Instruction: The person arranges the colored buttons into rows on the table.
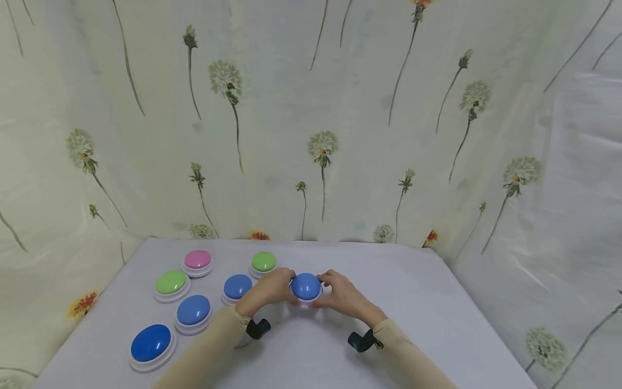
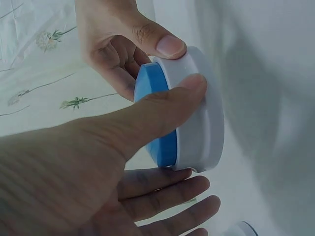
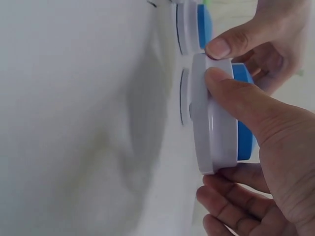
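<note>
A blue dome button point(image 1: 306, 286) with a white base point(image 2: 202, 123) sits between both hands near the middle of the table. My left hand point(image 1: 288, 286) pinches its left side, with the thumb point(image 2: 167, 105) on the white rim and the fingers point(image 2: 167, 194) curled beneath. On the opposite side my right hand point(image 1: 324, 289) grips it, its thumb point(image 3: 236, 96) pressed on the base point(image 3: 216, 132). In the right wrist view the button looks slightly raised off the cloth.
Left of the hands stand a blue button point(image 1: 237, 286), a green one point(image 1: 264, 262), a pink one point(image 1: 197, 260), another green point(image 1: 171, 282), a blue point(image 1: 193, 310) and a larger dark blue point(image 1: 150, 343). A white cloth covers the table point(image 1: 418, 302); flowered curtains surround it.
</note>
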{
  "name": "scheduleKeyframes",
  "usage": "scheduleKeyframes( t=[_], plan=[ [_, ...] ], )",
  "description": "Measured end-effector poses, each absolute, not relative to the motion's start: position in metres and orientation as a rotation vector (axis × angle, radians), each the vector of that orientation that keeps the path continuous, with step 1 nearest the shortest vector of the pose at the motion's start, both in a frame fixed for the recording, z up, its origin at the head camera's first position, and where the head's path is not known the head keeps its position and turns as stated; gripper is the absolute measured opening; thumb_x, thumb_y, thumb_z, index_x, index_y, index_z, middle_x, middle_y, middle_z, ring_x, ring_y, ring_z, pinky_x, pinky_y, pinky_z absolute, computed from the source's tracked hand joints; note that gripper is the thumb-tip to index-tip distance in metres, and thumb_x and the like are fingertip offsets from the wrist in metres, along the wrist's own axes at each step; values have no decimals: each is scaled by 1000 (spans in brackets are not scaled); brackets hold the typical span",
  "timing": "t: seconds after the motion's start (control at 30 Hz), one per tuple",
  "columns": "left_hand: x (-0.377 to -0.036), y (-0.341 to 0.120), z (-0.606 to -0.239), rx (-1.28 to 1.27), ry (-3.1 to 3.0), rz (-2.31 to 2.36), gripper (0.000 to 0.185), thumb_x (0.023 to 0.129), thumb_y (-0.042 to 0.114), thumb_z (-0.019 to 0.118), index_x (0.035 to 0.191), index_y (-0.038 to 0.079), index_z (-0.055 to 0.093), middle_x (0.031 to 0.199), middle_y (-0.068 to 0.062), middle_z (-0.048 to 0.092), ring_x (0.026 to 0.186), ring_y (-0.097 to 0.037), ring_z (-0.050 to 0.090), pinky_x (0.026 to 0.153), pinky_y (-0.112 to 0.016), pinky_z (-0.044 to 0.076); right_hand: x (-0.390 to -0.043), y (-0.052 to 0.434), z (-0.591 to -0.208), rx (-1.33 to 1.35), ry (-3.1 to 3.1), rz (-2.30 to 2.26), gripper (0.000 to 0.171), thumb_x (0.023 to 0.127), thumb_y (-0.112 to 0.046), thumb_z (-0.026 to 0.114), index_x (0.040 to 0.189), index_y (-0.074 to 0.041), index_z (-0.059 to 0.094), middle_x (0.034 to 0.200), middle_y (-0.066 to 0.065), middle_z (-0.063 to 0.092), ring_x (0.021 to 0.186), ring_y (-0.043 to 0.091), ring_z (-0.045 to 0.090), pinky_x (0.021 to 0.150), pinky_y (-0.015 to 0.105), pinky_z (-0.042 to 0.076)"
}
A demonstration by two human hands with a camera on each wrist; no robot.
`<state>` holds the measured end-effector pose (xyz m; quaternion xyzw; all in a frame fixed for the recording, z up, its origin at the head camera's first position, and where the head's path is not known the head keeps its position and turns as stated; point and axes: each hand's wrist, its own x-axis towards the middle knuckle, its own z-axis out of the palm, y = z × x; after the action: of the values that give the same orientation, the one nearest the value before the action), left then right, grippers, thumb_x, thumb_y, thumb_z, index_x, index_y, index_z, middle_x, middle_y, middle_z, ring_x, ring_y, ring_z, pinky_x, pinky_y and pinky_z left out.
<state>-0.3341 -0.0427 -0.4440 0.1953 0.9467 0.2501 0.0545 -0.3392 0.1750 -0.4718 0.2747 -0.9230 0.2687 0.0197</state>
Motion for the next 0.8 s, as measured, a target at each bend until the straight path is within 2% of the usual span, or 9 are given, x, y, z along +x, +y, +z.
scheduleKeyframes(
  t=[0.47, 0.8],
  plan=[
    [-355, -32, -460, 496, 2883, 767, 66, 67, 27, 88, 121, 1, 63, 118, -14, 66, 106, -28, 63, 94, -45, 51, -368, 181, -484, 848, -2919, 833, 75, 70, -48, 82, 127, -3, 60, 115, 9, 62, 105, 23, 60, 88, 42, 52],
    [-362, -27, -473, 417, 2944, 763, 63, 63, 27, 90, 114, -1, 64, 111, -14, 68, 103, -29, 64, 96, -44, 50, -378, 180, -492, 872, -2953, 828, 75, 72, -46, 81, 130, -4, 58, 120, 10, 61, 109, 25, 59, 91, 44, 50]
  ],
)
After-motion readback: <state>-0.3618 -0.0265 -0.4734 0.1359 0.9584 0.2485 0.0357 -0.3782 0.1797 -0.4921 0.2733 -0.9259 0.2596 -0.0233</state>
